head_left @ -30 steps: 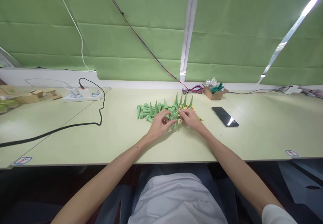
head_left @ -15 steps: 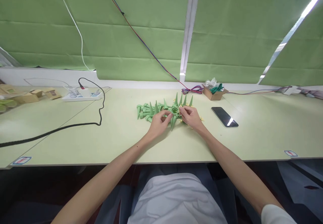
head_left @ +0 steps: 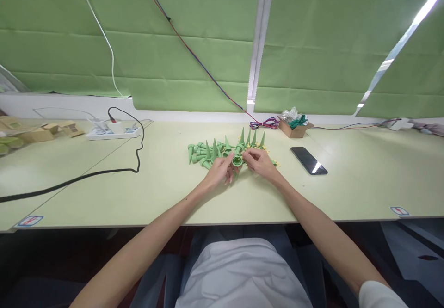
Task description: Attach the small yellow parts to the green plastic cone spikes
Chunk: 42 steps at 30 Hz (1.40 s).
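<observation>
- Green cone-shaped piece [head_left: 237, 160] sits between the two hands, above the near edge of the pile of green pieces [head_left: 202, 152]; its round mouth now faces the person, lower and nearer than half a second ago, when it tipped more upward.
- Left hand [head_left: 218, 170]: pinches the piece at its left side, thumb up by the rim, other fingers now curled beneath.
- Right hand [head_left: 259, 161]: thumb and fingertips gathered at the rim's right side; cannot tell whether they grip a small part.
- Yellow bits [head_left: 276, 163] at the pile's right end, unchanged.
- Black phone [head_left: 309, 161], unmoved on the table [head_left: 243, 206].
</observation>
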Each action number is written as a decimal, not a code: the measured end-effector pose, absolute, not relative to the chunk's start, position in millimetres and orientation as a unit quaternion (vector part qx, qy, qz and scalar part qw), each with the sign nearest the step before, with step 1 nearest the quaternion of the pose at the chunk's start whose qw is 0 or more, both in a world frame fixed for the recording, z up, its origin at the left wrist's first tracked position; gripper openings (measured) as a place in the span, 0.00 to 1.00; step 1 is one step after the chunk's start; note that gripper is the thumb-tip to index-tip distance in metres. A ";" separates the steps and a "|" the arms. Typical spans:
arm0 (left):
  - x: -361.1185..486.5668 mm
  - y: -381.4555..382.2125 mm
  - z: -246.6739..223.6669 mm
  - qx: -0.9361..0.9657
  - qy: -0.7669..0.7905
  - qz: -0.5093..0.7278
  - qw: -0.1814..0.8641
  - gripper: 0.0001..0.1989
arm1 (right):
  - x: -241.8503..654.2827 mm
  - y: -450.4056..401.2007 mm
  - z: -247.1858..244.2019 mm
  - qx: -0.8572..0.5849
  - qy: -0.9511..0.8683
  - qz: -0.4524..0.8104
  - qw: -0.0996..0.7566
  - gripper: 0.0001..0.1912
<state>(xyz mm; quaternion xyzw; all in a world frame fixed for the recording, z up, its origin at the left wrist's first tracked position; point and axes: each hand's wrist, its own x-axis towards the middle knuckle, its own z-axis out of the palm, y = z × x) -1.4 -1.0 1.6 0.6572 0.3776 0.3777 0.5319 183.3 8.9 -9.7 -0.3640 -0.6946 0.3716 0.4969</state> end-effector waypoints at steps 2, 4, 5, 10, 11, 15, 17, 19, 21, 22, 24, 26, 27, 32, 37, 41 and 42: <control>-1.8 -1.4 1.5 0.664 0.376 0.378 0.524 0.33 | 183.3 8.8 -9.5 -0.365 -0.694 0.373 0.496 0.24; -2.3 -1.6 1.6 0.667 0.376 0.376 0.521 0.32 | 183.3 8.9 -9.6 -0.362 -0.694 0.372 0.499 0.24; -2.4 -1.7 1.8 0.669 0.376 0.376 0.520 0.32 | 183.2 8.9 -9.7 -0.360 -0.694 0.371 0.502 0.24; -2.9 -2.7 3.4 0.676 0.368 0.375 0.516 0.30 | 183.1 9.4 -10.1 -0.367 -0.696 0.364 0.498 0.25; -3.0 -2.9 3.6 0.679 0.366 0.375 0.514 0.29 | 183.1 9.4 -10.0 -0.368 -0.696 0.366 0.496 0.24; -3.3 -2.7 2.9 0.693 0.367 0.376 0.494 0.29 | 183.2 9.3 -9.5 -0.369 -0.697 0.364 0.495 0.24; -3.8 -2.5 1.6 0.702 0.369 0.378 0.478 0.29 | 183.2 9.3 -9.3 -0.372 -0.700 0.355 0.495 0.25; -4.3 -2.8 0.4 0.715 0.366 0.377 0.461 0.28 | 183.1 9.2 -9.2 -0.372 -0.706 0.344 0.495 0.25; -4.8 -3.9 -0.2 0.731 0.362 0.375 0.441 0.26 | 183.1 9.2 -8.9 -0.374 -0.711 0.331 0.495 0.26; -4.9 -4.7 -0.3 0.740 0.360 0.374 0.427 0.25 | 183.2 9.1 -8.6 -0.376 -0.714 0.323 0.495 0.27; -4.7 -6.2 -0.1 0.759 0.361 0.372 0.393 0.22 | 183.4 8.9 -8.0 -0.386 -0.718 0.309 0.491 0.28; -3.9 -7.2 0.1 0.775 0.362 0.375 0.357 0.20 | 183.7 8.7 -7.3 -0.402 -0.721 0.292 0.484 0.28; -3.4 -7.4 0.2 0.780 0.363 0.377 0.343 0.20 | 183.9 8.6 -6.9 -0.410 -0.722 0.283 0.480 0.28; -1.9 -6.3 -0.2 0.789 0.357 0.392 0.312 0.18 | 184.3 8.4 -5.8 -0.431 -0.729 0.255 0.466 0.25; -1.4 -5.2 -2.3 0.784 0.347 0.410 0.311 0.16 | 184.7 9.5 -6.5 -0.439 -0.735 0.240 0.459 0.22; -1.4 -2.8 -7.0 0.786 0.333 0.427 0.298 0.14 | 184.7 9.7 -6.6 -0.442 -0.739 0.231 0.453 0.21; -1.5 -2.0 -8.1 0.788 0.330 0.431 0.290 0.14 | 184.7 9.6 -6.5 -0.442 -0.739 0.231 0.452 0.21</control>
